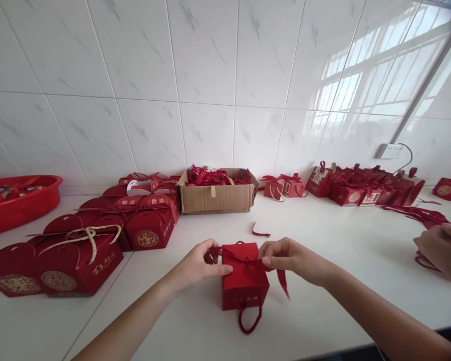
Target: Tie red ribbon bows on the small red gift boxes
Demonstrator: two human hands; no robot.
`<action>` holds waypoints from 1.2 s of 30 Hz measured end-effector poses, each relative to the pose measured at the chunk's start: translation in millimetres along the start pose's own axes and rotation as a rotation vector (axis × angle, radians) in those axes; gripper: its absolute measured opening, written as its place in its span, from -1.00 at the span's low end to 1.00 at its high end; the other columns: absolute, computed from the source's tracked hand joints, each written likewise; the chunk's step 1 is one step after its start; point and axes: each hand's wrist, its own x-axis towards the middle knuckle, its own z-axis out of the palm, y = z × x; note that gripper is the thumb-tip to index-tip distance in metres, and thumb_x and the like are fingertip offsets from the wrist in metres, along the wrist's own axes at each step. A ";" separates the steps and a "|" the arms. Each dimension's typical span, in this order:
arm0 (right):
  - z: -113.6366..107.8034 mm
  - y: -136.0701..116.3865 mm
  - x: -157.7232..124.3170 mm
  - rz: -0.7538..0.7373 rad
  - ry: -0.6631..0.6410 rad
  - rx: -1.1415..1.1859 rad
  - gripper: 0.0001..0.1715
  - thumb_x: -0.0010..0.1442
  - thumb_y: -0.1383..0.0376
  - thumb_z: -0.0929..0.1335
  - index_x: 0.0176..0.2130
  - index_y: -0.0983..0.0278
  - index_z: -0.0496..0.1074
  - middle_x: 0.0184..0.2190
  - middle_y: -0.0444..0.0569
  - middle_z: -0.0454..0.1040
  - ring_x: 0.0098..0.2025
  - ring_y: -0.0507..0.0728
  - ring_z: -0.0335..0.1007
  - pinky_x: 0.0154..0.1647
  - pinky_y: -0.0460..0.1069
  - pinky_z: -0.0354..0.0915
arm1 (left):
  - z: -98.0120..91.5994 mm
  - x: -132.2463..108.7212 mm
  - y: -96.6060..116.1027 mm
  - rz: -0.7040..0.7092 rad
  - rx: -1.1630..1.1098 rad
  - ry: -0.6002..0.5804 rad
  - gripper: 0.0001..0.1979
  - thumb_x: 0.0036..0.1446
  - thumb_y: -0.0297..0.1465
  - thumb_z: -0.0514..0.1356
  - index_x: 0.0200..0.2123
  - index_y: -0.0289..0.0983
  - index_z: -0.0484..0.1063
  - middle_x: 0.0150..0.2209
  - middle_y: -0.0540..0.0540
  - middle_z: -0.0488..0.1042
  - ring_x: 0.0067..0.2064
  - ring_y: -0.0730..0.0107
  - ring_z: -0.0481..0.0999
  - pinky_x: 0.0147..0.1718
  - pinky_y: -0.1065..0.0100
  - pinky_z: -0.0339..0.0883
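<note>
A small red gift box with a rope handle hanging at its front stands on the white counter right before me. A red ribbon crosses its top. My left hand pinches the ribbon's left loop at the box's upper left corner. At the upper right corner my right hand pinches the other ribbon end, whose tail hangs down the box's right side. Both hands are closed on the ribbon.
Red gift boxes crowd the left. A red basin sits far left. A cardboard carton of ribbons stands at the tiled wall, more red boxes to its right. A loose ribbon piece lies behind. Another person's hand is at right.
</note>
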 end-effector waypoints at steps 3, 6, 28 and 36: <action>8.6 5.9 6.2 -0.060 0.047 0.186 -0.70 0.08 0.09 0.40 -0.43 0.30 0.47 -0.43 -0.08 0.45 -0.34 0.04 0.33 -0.23 -0.03 0.29 | 0.4 0.3 0.6 0.008 0.009 -0.010 -0.61 -0.17 -0.17 0.34 -0.35 -0.25 0.29 -0.41 0.06 0.23 -0.37 0.44 0.22 -0.36 0.39 0.14; 16.3 6.6 11.9 -0.078 0.085 0.289 -0.73 0.08 0.13 0.42 -0.33 0.30 0.50 -0.40 -0.06 0.49 -0.33 0.05 0.39 -0.24 -0.03 0.32 | -1.4 -1.1 2.0 -0.001 0.070 0.021 -0.54 -0.21 -0.15 0.35 -0.28 -0.23 0.29 -0.33 0.00 0.29 -0.29 0.36 0.30 -0.31 0.35 0.20; 37.6 3.9 21.3 -0.172 0.336 -0.214 -0.68 0.15 0.06 0.32 -0.43 0.26 0.39 -0.40 -0.09 0.39 -0.34 0.06 0.27 -0.30 -0.03 0.24 | 9.9 -2.6 29.6 0.373 0.304 0.269 -0.74 0.00 -0.36 0.17 -0.17 -0.13 0.42 -0.08 -0.05 0.45 0.04 0.17 0.33 0.05 0.19 0.12; 45.0 6.1 19.6 -0.149 0.267 -0.083 -0.71 0.27 0.10 0.20 -0.34 0.25 0.29 -0.34 -0.06 0.47 -0.36 0.05 0.32 -0.37 -0.06 0.24 | -8.0 11.4 -6.0 -0.181 0.077 0.114 -0.47 -0.03 0.13 0.05 -0.53 -0.26 0.30 -0.63 0.06 0.24 -0.58 0.46 0.22 -0.61 0.44 -0.01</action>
